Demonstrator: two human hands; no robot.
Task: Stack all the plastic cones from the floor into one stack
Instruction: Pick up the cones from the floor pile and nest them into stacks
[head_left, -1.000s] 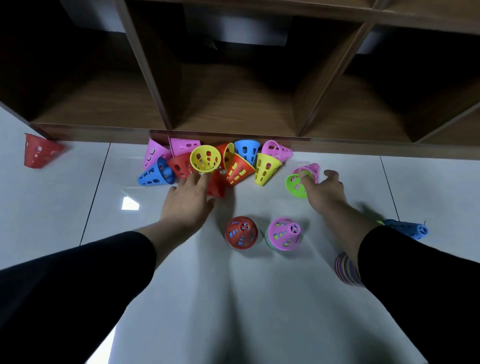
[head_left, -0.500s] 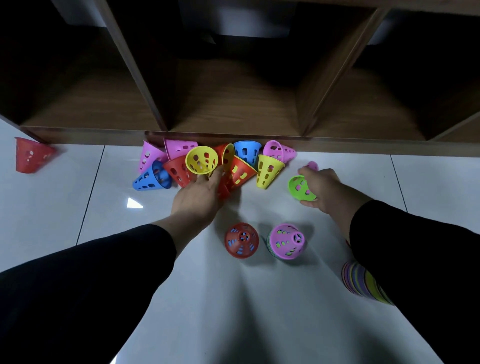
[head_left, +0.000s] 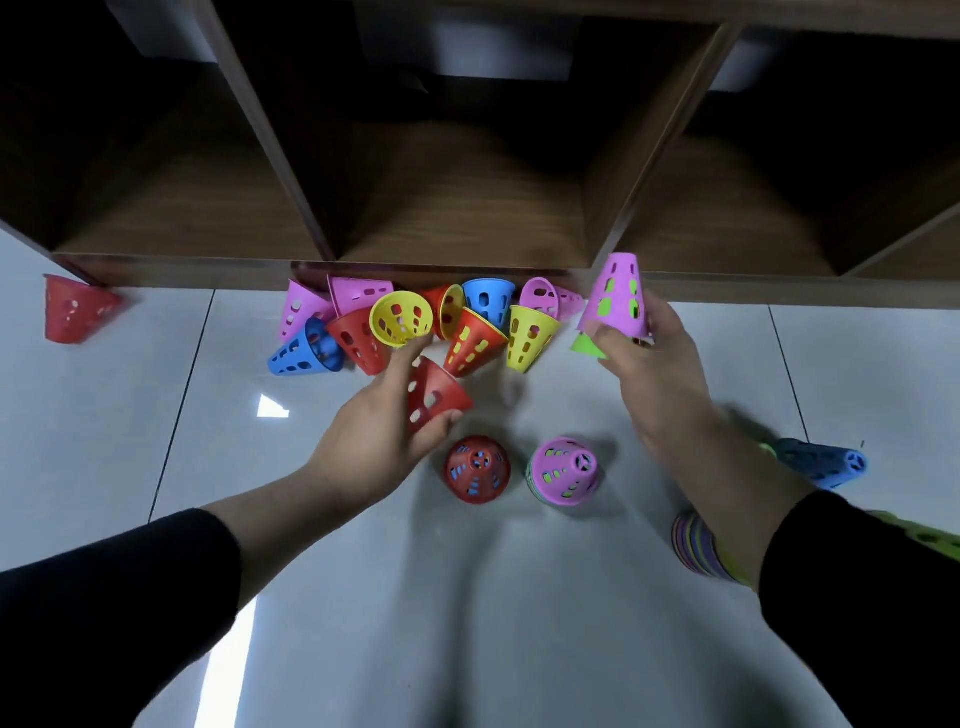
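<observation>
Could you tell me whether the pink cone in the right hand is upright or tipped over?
Upright: the pink cone points its narrow end up, nested over a green cone in the right hand.

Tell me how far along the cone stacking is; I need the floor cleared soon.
Partly done: short stacks stand under the red cone and pink cone. In hand: the left hand grips a red cone, the right hand a pink-over-green pair. Left: the pile by the shelf, one stray red cone.
</observation>
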